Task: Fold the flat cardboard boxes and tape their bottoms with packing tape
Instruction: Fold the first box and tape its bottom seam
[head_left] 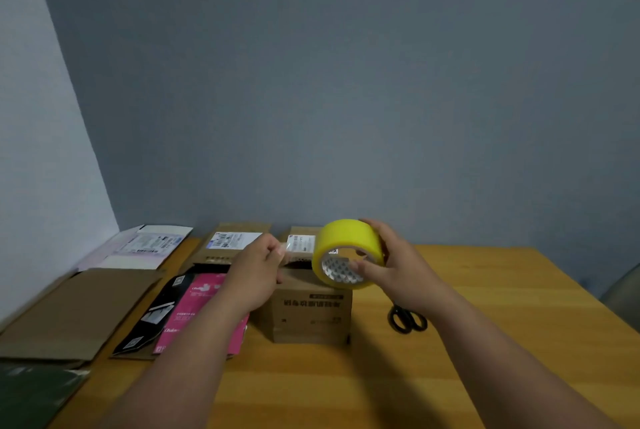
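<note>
A small brown cardboard box (311, 316) stands folded on the wooden table (485, 342), printed side toward me. My right hand (391, 266) grips a yellow roll of packing tape (346, 250) just above the box's top. My left hand (258, 269) pinches the clear free end of the tape (289, 248) and holds it stretched to the left of the roll, over the box. Flat cardboard boxes (79, 311) lie at the left of the table.
Black scissors (407, 319) lie right of the box, partly under my right wrist. A pink and black flat package (194, 311) lies left of the box. Labelled flat boxes (228, 243) and a white mailer (145, 246) rest against the back wall.
</note>
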